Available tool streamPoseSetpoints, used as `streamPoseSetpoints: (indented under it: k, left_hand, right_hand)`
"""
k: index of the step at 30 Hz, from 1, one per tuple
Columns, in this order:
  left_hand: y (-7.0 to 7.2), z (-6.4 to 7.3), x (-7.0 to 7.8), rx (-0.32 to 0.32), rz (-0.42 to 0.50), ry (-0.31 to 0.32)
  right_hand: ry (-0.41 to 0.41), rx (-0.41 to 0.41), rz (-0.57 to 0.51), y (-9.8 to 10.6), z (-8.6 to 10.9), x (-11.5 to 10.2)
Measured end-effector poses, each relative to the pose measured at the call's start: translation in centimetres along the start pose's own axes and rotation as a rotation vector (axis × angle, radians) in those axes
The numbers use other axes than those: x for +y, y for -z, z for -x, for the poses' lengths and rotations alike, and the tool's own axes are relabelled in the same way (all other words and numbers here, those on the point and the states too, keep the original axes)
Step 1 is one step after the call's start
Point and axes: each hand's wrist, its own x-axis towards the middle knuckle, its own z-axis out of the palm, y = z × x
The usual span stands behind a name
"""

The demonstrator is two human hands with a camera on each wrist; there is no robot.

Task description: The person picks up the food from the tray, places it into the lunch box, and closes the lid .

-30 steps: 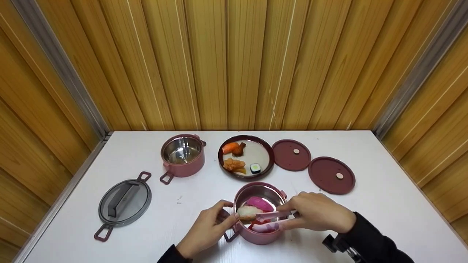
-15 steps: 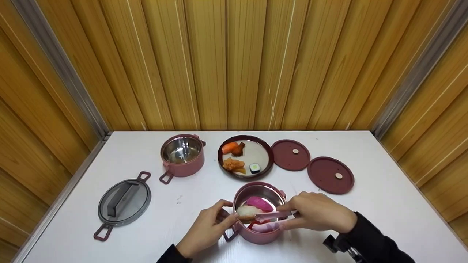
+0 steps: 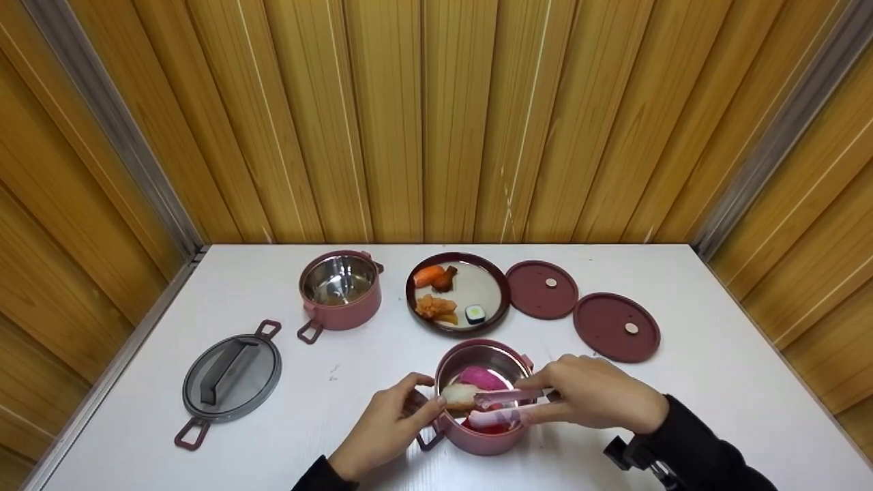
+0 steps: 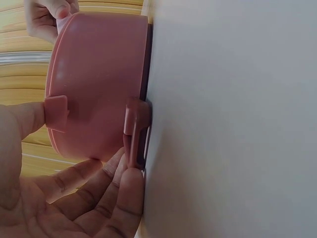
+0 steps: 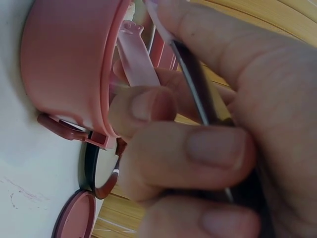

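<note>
Bright light whitens the table [image 3: 723, 395]; faint shadow beside the near pot [image 3: 483, 446]; left wrist view dimmer.

My left hand [image 3: 392, 417] comes in from lower left, thumb [image 4: 28, 118] set apart from the bent fingers [image 4: 126, 198]. My right hand [image 3: 590, 394] comes in from lower right, back facing up, fingers curled into a firm grip, thumb opposite them. Both forearms angle inward; dark sleeves [image 3: 702, 443] end around the wrists.
</note>
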Motion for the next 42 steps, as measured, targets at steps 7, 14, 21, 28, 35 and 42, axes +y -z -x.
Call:
streamPoseSetpoints:
  k: [7, 14, 21, 28, 35, 42]
  left_hand:
    - [0.0, -0.1, 0.0, -0.019, 0.016, 0.033]
    - [-0.1, -0.1, -0.2, -0.008, 0.019, 0.007]
    - [0.0, -0.3, -0.1, 0.003, 0.003, -0.012]
    - [0.4, -0.6, 0.1, 0.020, -0.010, -0.017]
    - [0.7, -0.8, 0.0, 0.046, -0.014, -0.052]
    - [1.1, -1.5, 0.2, 0.065, -0.044, -0.057]
  right_hand:
    - [0.001, 0.024, -0.039, 0.3, -0.2, 0.0]
    - [-0.038, 0.047, -0.038, 0.7, -0.6, 0.2]
    - [-0.051, 0.102, -0.070, 1.5, -1.5, 0.8]
    - [-0.097, 0.173, -0.051, 2.2, -3.2, 1.4]
    - [-0.118, 0.245, -0.051, 2.2, -5.5, 2.1]
    - [-0.113, 0.287, 0.001, 1.7, -7.7, 2.6]
